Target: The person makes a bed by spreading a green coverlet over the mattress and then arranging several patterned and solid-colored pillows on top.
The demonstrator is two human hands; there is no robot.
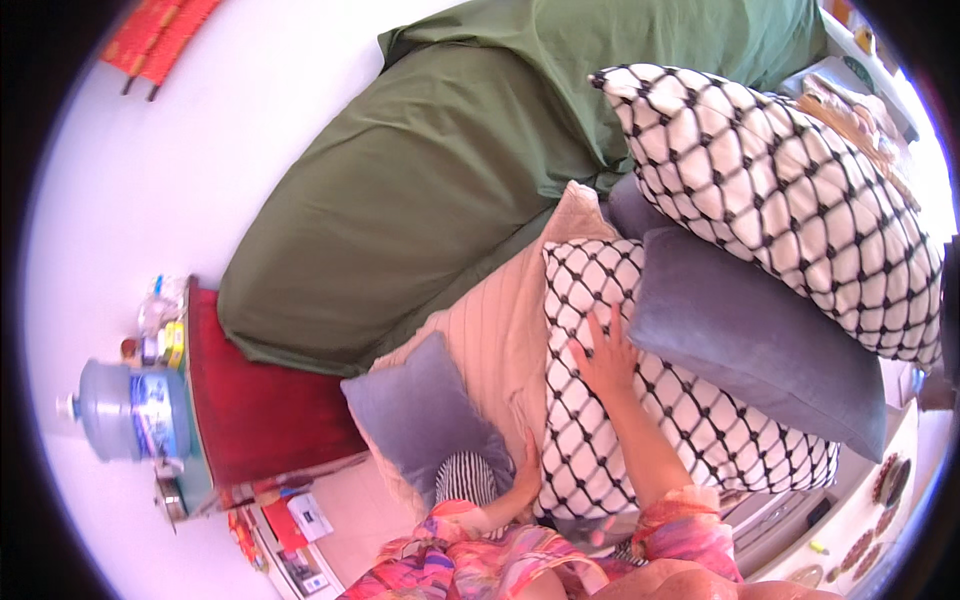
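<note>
My right hand (609, 360) lies with spread fingers on a white cushion with a black diamond lattice (585, 450). Beside that cushion's left edge, my left hand (527, 472) rests near the pink quilted cover (480, 322); what its fingers touch is partly hidden. A grey velvet cushion (750, 337) lies over the lattice cushion, right of my right hand. Another large lattice cushion (772, 180) leans above it. At the left, a smaller grey-blue cushion (420, 409) sits on the pink cover, by a knee in black-and-white striped cloth (465, 478).
Behind the cushions stands a sofa back under a green cloth (405, 195). At the left are a dark red cabinet side (262, 405) and a large blue water bottle (124, 409). A pale table (847, 532) with round dishes or mats stands at the lower right.
</note>
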